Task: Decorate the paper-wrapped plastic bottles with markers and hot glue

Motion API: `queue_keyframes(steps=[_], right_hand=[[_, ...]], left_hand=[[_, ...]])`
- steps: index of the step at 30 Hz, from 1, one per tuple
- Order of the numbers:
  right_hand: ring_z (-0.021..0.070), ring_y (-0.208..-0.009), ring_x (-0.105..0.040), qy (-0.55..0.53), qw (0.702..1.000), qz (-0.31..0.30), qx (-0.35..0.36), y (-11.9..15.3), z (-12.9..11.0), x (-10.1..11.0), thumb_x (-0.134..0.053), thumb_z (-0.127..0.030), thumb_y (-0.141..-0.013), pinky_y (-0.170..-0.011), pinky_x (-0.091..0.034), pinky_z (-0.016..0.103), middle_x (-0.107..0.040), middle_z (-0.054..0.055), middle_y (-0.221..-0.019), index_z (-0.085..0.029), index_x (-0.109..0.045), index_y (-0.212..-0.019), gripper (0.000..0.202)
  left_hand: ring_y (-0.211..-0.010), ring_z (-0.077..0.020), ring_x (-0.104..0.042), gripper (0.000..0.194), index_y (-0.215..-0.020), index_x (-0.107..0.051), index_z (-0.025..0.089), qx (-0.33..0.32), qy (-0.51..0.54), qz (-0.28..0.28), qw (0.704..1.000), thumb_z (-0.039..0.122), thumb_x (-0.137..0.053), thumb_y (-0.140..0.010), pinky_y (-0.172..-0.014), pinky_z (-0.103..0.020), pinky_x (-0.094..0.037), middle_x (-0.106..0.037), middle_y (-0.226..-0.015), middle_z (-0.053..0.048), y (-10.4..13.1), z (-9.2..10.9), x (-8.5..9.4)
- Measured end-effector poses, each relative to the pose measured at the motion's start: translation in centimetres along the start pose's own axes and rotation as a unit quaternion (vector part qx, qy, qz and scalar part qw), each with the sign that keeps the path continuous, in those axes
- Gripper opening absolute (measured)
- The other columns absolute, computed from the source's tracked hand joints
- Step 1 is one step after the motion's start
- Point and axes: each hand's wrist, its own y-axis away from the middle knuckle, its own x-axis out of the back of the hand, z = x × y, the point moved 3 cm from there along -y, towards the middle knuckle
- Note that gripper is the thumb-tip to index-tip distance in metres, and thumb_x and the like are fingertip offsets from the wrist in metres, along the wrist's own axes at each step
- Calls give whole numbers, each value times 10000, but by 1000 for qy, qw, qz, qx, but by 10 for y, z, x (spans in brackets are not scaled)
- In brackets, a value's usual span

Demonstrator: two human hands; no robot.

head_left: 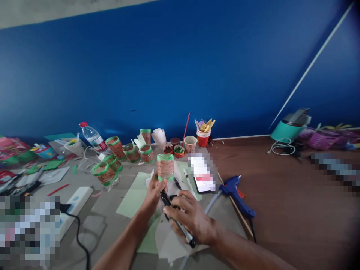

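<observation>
My left hand (pixel 155 192) is closed at the lower left edge of a small cup (pixel 165 167), painted reddish brown with green rims. Its thumb lies just under the cup's bottom rim. My right hand (pixel 189 215) grips a black-and-white marker (pixel 182 228) slantwise. One dark end of the marker reaches close to my left thumb; whether they touch is unclear. Beneath both hands lie crumpled white paper (pixel 171 243) and pale green sheets (pixel 132 197). A thin white pen (pixel 190 183) rests just beyond the right hand.
Similar painted cups (pixel 102 173) stand left, near a tilted water bottle (pixel 94 138). Paint pots (pixel 179 152) and a red utensil cup (pixel 203 138) stand behind. A phone (pixel 203 182) and blue glue gun (pixel 237 197) lie right. A power strip (pixel 75 206) with a black cable lies left.
</observation>
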Motion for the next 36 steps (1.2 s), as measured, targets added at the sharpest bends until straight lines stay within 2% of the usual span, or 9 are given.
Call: queue_keyframes(steps=[6,12,16,20,25,32,36], right_hand=[[194,-763,-464,36,999,-27,7,-2,1,-2,-478,-188,-858,-754,-400,346,-540,68,-876,-189,-568,-1118,275],[197,-752,-456,30,997,-65,27,1,3,-4,-505,-281,-815,-800,-390,377,-515,57,-861,-208,-577,-1037,244],[184,-749,-473,-10,996,-81,45,3,2,-4,-489,-283,-859,-847,-392,377,-532,41,-860,-202,-530,-1113,270],[178,-802,-514,-44,993,-94,54,3,-3,-5,-465,-240,-900,-848,-414,333,-575,39,-854,-185,-489,-1175,281],[195,-904,-563,-49,994,-85,41,1,-6,-5,-486,-274,-897,-888,-428,359,-626,79,-960,-163,-477,-1217,339],[173,-775,-578,-54,994,-89,25,2,-2,-10,-487,-196,-834,-863,-437,359,-631,38,-830,-174,-501,-1133,300],[170,-731,-585,-60,995,-79,29,4,0,-10,-490,-211,-813,-865,-436,377,-635,28,-796,-183,-508,-1096,285]], left_hand=[[-469,-86,-422,422,-802,-505,197,-14,14,-5,1000,566,-687,-707,-496,-219,-330,-488,-517,61,-1,3,-1],[-465,-84,-427,451,-753,-509,193,-5,23,7,1000,589,-710,-674,-496,-221,-325,-489,-502,52,3,11,-3],[-449,-78,-410,452,-812,-527,192,13,28,5,1000,585,-707,-682,-474,-215,-304,-485,-504,60,1,5,-1],[-455,-82,-415,484,-880,-532,192,-8,33,9,999,596,-706,-678,-478,-214,-311,-478,-494,69,-4,-4,2],[-473,-78,-424,469,-959,-528,186,-10,47,-12,999,541,-710,-712,-487,-213,-319,-490,-529,68,-4,-7,0],[-437,-79,-407,480,-869,-506,203,29,57,9,998,552,-753,-650,-449,-218,-288,-485,-505,67,-1,0,-1],[-437,-83,-417,442,-839,-537,198,18,35,20,999,555,-734,-668,-458,-224,-289,-493,-493,55,-1,3,0]])
